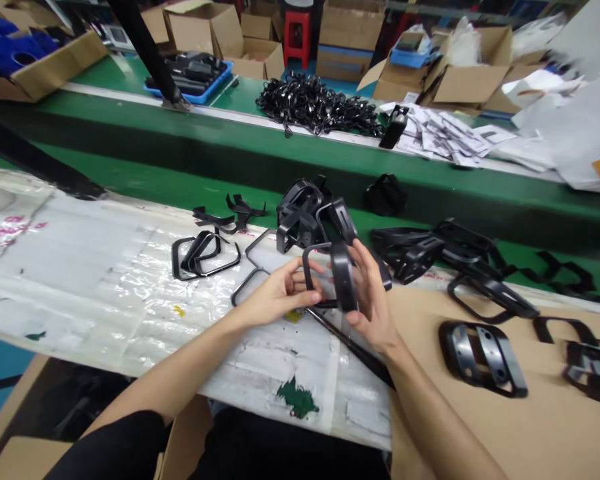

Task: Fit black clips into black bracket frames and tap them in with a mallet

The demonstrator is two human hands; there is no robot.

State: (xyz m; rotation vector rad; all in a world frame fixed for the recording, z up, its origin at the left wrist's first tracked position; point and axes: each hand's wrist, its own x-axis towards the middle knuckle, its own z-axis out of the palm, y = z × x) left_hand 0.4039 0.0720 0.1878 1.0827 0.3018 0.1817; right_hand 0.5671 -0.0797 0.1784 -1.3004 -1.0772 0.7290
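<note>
A black bracket with a rounded, open frame and a broad flat band (344, 277) is held up between both hands above the bench. My left hand (287, 290) pinches the thin left side of the frame, with its fingers partly behind it. Around the broad band on the right, my right hand (375, 303) has its thumb below and its fingers on the far side. Under the hands lies a dark rod-like piece (353, 343), partly hidden by my right wrist. Thin black frames (253, 280) rest on the plastic cover left of my left hand.
Black brackets are heaped (303, 213) beyond the hands, and more (483, 357) lie on cardboard (430, 427) to the right. Loose black pieces (205, 257) sit on the left. A green raised ledge (220, 143) crosses behind, bearing small black parts (315, 103) and papers (445, 133).
</note>
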